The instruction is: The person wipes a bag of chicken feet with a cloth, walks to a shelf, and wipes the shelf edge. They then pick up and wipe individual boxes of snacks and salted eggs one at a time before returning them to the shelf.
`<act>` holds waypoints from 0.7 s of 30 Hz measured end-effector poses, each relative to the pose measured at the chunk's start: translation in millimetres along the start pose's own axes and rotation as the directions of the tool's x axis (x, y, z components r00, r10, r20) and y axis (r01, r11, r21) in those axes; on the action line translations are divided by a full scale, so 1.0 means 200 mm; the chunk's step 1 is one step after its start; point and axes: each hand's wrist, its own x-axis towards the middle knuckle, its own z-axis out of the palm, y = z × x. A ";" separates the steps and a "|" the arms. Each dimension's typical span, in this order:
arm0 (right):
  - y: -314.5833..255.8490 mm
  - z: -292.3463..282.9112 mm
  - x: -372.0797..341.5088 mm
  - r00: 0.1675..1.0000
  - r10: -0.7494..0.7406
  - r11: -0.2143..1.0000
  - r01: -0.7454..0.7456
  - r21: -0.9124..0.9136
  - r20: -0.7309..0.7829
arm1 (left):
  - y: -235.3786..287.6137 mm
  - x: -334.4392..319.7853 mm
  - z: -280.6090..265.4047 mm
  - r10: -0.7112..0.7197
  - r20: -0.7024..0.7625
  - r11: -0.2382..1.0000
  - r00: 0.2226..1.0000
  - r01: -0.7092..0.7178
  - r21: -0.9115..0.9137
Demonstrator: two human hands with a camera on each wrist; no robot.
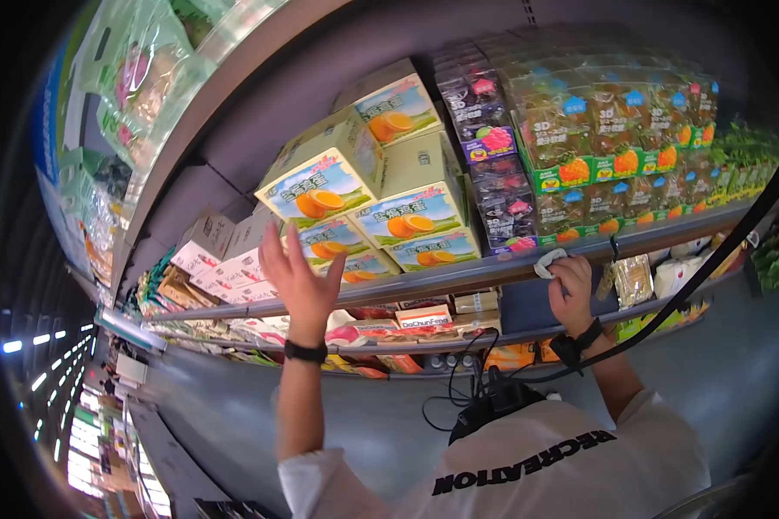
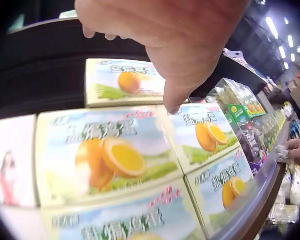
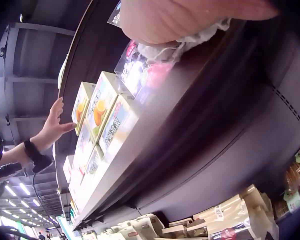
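Observation:
My left hand, fingers spread, is raised in front of a stack of cartons printed with cut oranges. In the left wrist view its thumb overlaps the corner where an upper carton meets the ones below. Nothing is held in it. At the shelf's front edge, my right hand grips a crumpled white cloth. The right wrist view shows the cloth bunched under the hand, against the edge strip, with the fingertips hidden.
Packs of 3D fruit sweets fill the shelf right of the cartons. White-and-pink boxes stand to the left. A lower shelf holds packaged goods. A black cable crosses the right side, and bagged goods hang at upper left.

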 end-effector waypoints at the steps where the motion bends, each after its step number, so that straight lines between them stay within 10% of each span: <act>1: 0.00 0.00 0.00 1.000 0.000 1.000 0.000 -0.011 -0.008 | 0.02 0.10 0.00 0.066 0.006 0.998 0.998 -0.066 0.011; 10: 0.00 0.03 -0.02 0.997 -0.034 0.998 0.031 -0.050 -0.070 | 0.03 0.44 0.02 0.194 0.258 0.963 0.946 -0.235 0.136; 21: 0.03 0.08 -0.03 0.990 -0.060 0.993 0.047 -0.109 -0.125 | -0.06 0.46 0.01 0.338 0.217 0.937 0.916 -0.349 0.016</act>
